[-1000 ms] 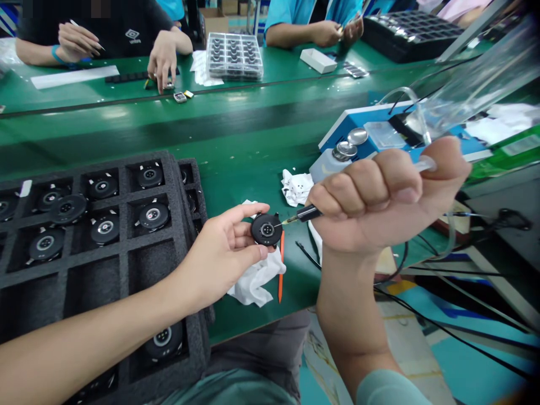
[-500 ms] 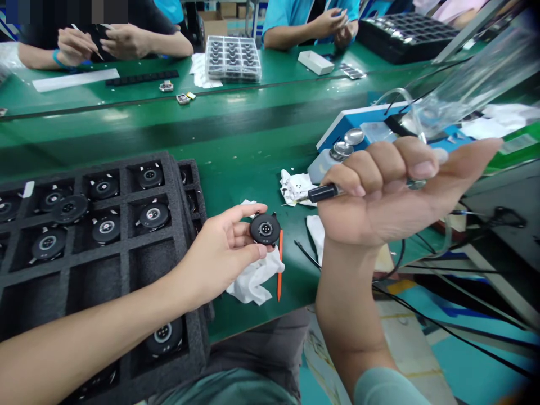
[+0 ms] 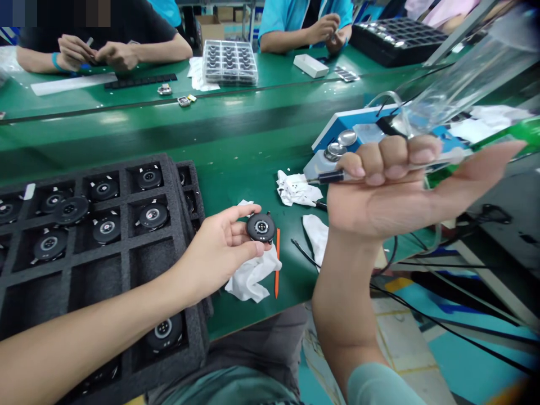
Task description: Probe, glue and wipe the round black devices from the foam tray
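Note:
Between thumb and fingers, my left hand (image 3: 230, 242) holds a round black watch body (image 3: 261, 226), its back with a ring and small contacts facing up. Raised at the right, palm up, my right hand (image 3: 392, 185) has its fingers curled over a thin tube-like tool with a black tip section (image 3: 331, 177); the thumb stretches out to the right. The tool's tip points left. Under the watch lies a crumpled white cloth (image 3: 253, 275), beside an orange stick (image 3: 277, 264).
A black foam tray (image 3: 126, 247) with several watch bodies fills the left. Behind my right hand stand a dispenser bottle (image 3: 320, 163) and a blue-and-white device (image 3: 337, 124). White wipes (image 3: 297, 187) and cables lie nearby. Two people work across the green table (image 3: 147, 132).
My right hand has turned slightly, its fingers and the tool shifting, with the thumb reaching further right. My left hand still holds the watch body, slightly further left in view.

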`<state>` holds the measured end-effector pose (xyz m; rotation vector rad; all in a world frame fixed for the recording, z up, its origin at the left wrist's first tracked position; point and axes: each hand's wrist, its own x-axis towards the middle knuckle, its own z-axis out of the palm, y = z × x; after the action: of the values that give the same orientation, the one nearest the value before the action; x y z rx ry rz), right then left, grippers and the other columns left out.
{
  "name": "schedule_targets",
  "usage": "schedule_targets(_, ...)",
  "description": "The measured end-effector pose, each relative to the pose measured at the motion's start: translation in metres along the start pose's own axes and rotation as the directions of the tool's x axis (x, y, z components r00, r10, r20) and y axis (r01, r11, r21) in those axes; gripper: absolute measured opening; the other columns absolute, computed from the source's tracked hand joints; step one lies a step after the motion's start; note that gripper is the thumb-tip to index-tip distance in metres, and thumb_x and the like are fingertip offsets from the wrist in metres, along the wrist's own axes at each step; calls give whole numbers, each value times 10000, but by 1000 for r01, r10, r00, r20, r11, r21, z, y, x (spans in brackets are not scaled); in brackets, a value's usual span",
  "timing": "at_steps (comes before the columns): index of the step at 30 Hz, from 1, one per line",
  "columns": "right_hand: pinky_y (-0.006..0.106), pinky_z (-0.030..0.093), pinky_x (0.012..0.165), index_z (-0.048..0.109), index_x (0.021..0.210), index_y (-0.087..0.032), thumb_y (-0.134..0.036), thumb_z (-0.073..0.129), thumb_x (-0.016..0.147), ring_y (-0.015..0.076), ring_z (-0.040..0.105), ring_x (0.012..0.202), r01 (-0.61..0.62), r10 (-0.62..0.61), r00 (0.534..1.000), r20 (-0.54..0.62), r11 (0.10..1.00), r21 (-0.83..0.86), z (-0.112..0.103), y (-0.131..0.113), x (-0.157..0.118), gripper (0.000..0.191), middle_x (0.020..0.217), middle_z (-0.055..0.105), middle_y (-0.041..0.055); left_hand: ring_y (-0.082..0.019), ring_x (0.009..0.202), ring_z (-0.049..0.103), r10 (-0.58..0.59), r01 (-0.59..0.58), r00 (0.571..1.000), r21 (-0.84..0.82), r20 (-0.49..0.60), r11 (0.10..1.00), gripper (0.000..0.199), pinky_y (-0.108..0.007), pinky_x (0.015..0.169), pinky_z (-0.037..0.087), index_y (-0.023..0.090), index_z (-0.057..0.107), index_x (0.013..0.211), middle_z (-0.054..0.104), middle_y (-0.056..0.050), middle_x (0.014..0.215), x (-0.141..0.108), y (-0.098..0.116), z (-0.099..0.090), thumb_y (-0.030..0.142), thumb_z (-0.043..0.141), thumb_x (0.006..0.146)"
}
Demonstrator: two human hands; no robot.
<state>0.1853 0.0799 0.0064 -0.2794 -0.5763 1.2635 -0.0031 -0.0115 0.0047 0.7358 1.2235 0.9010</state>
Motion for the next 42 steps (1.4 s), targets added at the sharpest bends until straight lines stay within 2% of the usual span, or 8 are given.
schedule_targets(3,302,390,572,509,612,-260,-523,548,930,121,424,510,225,-260,965,-37,891,-394,-16,22,13,415,545,398,-47,-184,837,767,15,-15,1000,25,-2,1000,624,-308,808,580,132,599,1299,791,-70,979,-1,3,-1,25,799,718)
schedule_targets(6,311,410,577,492,656,-272,-604,512,902,138,434,523,198,-327,942,-75,723,-662,-40,58,30,414,584,404,-51,-172,802,754,74,-73,997,72,-11,995,599,-291,762,567,127,605,1271,783,-60,922,-3,2,-1,39,802,713)
schedule_targets(14,366,501,774,651,814,-189,-458,423,908,194,608,729,120,-127,987,97,182,-976,-65,89,23,365,706,635,42,-173,718,711,254,-254,967,51,7,966,617,-337,749,587,83,633,1247,734,-40,778,-20,13,4,-39,752,654)
schedule_targets(19,507,529,944,742,937,-199,-422,519,853,307,698,943,225,89,971,222,-34,-974,-79,61,-36,327,943,772,123,-206,837,721,557,-523,828,258,-74,812,602,-352,804,581,104,664,1248,758,-65,917,-70,66,-52,0,766,665)
schedule_targets(22,562,490,1078,733,982,-216,-385,528,855,346,663,1191,381,171,914,368,-49,-923,-102,58,-75,295,1174,751,155,-189,828,707,610,-520,758,351,-230,779,578,-350,839,567,113,694,1219,760,-60,906,-108,69,-106,44,804,656)
schedule_targets(26,627,439,1140,723,1044,-195,-404,603,829,387,542,1384,469,235,864,445,-55,-882,-121,64,-103,323,1327,687,191,-161,840,676,564,-426,765,412,-311,805,509,-330,873,549,125,732,1144,752,-55,898,-138,37,-149,86,843,649)
schedule_targets(31,625,468,1095,738,1048,-177,-483,631,849,387,627,1269,476,181,869,461,-48,-878,-101,57,-109,380,1246,727,198,-149,786,653,550,-352,795,543,-255,762,539,-338,824,535,100,700,1191,731,-51,886,-125,10,-150,98,820,665)
schedule_targets(42,544,556,986,757,1040,-201,-406,671,888,330,724,1095,553,41,830,557,77,-830,5,34,-121,269,1115,781,154,-330,1127,630,540,-114,838,945,-75,308,624,-482,985,491,154,635,1356,662,-145,1234,-108,-5,-144,354,759,778)
